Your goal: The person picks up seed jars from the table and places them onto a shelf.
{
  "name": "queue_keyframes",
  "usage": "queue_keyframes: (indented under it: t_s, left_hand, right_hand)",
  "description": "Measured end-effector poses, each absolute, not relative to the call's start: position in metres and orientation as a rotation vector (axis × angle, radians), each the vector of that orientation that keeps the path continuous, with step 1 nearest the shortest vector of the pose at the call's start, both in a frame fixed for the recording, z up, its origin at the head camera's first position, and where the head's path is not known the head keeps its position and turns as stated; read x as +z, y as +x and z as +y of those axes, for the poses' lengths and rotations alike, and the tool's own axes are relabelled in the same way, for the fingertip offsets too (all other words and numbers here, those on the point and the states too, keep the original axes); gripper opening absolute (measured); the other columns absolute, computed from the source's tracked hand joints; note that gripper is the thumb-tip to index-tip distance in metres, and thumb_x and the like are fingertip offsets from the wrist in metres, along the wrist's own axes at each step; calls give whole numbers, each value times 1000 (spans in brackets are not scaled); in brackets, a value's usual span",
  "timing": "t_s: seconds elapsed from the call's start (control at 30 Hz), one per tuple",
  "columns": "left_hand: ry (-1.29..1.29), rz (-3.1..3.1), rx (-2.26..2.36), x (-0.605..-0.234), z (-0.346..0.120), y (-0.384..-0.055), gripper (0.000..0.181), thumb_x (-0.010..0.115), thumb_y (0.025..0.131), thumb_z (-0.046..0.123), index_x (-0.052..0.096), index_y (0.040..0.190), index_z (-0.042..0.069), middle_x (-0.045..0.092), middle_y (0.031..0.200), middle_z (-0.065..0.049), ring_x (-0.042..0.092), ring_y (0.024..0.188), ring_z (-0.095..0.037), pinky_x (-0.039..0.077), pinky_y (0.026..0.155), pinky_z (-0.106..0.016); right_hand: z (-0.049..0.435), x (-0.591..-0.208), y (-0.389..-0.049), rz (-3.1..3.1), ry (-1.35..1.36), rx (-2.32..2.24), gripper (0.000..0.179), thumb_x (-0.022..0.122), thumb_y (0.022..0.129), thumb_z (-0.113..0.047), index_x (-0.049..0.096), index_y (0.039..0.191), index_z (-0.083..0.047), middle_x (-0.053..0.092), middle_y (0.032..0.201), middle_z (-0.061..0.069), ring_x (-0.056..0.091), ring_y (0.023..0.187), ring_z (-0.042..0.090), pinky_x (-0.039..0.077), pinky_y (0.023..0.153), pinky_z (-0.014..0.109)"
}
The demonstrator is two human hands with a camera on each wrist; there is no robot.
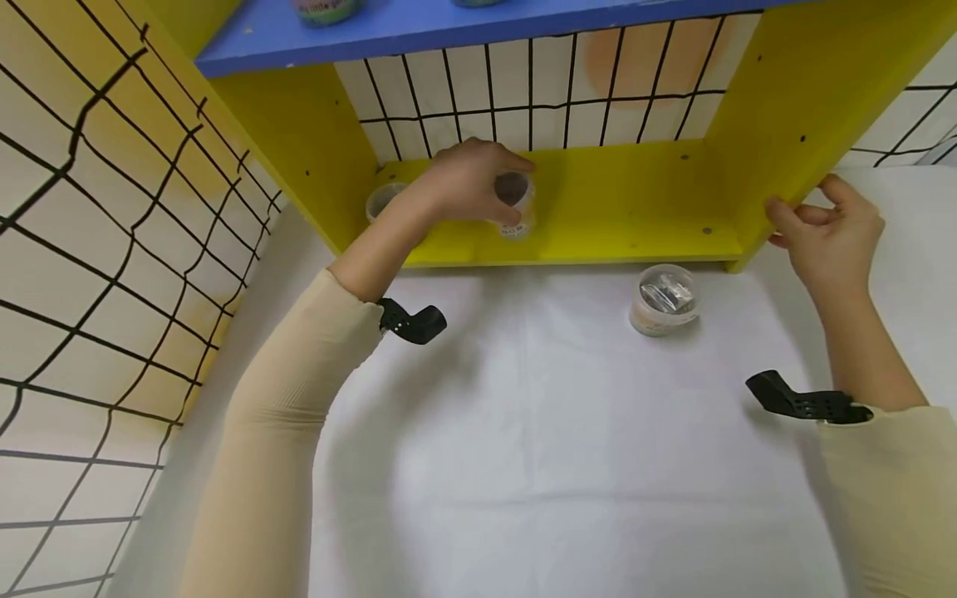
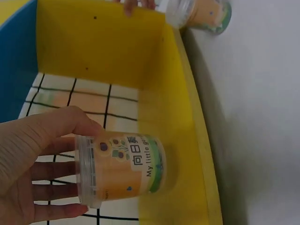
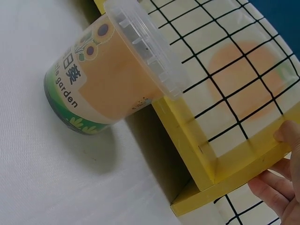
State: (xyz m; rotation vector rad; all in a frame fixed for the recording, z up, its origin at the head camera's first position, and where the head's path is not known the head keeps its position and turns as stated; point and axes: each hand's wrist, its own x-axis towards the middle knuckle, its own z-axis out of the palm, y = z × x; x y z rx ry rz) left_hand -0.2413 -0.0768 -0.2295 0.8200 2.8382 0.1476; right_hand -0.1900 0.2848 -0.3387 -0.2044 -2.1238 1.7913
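Note:
My left hand (image 1: 467, 183) grips a clear plastic cup (image 1: 525, 208) by its rim, thumb on one side and fingers on the other. In the left wrist view this cup (image 2: 126, 166) has an orange and green "My little garden" label, and its base is right at the yellow shelf board (image 2: 180, 140). With thumb and fingers, my right hand (image 1: 837, 232) pinches the front edge of the shelf unit's yellow side panel (image 1: 807, 100). A similar cup (image 1: 664, 311) with a silvery packet inside stands on the white cloth before the shelf, left of that hand.
Another cup (image 1: 383, 198) stands at the shelf's left end, partly hidden by my left forearm. Above is a blue shelf (image 1: 478, 37) bearing more labelled containers. Black wire grid (image 1: 112, 241) runs along the left side and behind the unit. White cloth (image 1: 538, 448) covers the table.

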Motion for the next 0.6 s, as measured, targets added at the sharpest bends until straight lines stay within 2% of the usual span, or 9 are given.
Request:
queue_keyframes:
  t_s: [0.1,0.23,0.43,0.6]
  left_hand:
    - [748,2831,130,-232,-79,-250,62,68,78,40,48,135,27,45,138,8,39,126,-18,38,92,-35]
    - [687,2790,105,-234,-79,-258,64,67,79,42,45,137,28,41,142,6,36,126,-20,36,95,-37]
    - [615,2679,74,-240,-77,-268,65,66,79,35,41,139,30,32,146,5,33,125,-18,35,97,-35]
    - [579,2669,111,-241,-76,-272,65,69,77,31,44,137,32,32,146,5,33,125,-18,36,98,-32]
  right_hand:
    - [284,-339,-191,-2129,-195,1772,40,66,82,-9,59,121,-13,63,70,-28,61,64,-11,45,49,9]
    - [284,-339,-190,-2128,-195,1774,40,67,82,-9,59,120,-12,63,70,-28,61,63,-12,45,49,9]
    - [284,-341,-191,-2118,-190,1778,37,66,81,-8,61,117,-13,63,68,-28,61,62,-11,45,47,10]
    - [285,-341,-190,-2159,-191,1711,40,66,82,-10,59,121,-13,65,77,-27,60,64,-13,45,50,8]
